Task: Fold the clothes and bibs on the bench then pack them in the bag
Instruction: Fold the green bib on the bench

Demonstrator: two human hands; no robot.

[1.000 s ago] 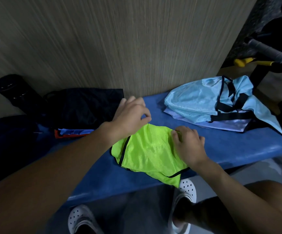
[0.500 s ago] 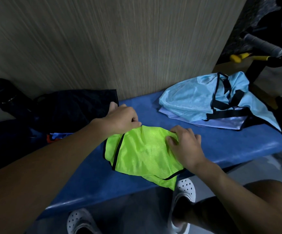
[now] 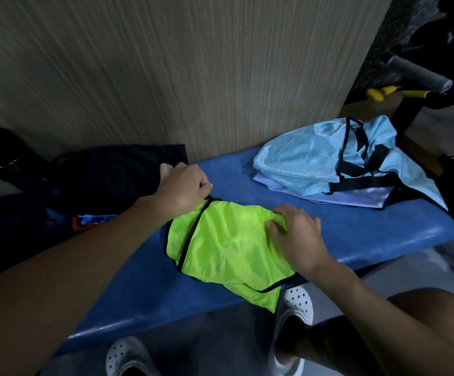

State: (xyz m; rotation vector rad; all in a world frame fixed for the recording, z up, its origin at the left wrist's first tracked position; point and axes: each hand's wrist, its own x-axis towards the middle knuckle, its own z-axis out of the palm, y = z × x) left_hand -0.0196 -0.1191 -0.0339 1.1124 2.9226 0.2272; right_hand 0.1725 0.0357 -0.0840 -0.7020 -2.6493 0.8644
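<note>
A neon green bib (image 3: 228, 245) with black trim lies on the middle of the blue bench (image 3: 356, 229). Its near lower corner hangs over the bench's front edge. The left hand (image 3: 185, 189) is at the bib's far left corner, towards the back of the bench, with its fingers curled and pinching the black-trimmed edge. The right hand (image 3: 296, 234) is on the bib's right side, nearer the bench's front edge, and its curled fingers (image 3: 274, 229) bunch and grip a fold of the green mesh. A heap of light blue bibs (image 3: 301, 161) with black straps sits at the right end of the bench, on top of a paler lilac piece (image 3: 356, 196) and well apart from the green bib. At the left end of the bench, against the back, stands a dark bag (image 3: 117, 172). The left hand's fingertips touch or nearly touch its side, and I cannot tell which. In front of the bag on the bench lies a small blue item with an orange edge (image 3: 90, 221), partly hidden by the left forearm. A wood-grain panel (image 3: 193, 63) rises behind the bench. 2 white perforated shoes (image 3: 296, 302) show on the floor below the bench's front edge. Beyond the right end of the bench are a grey padded grip (image 3: 418, 74) and a yellow handle (image 3: 380, 92).
</note>
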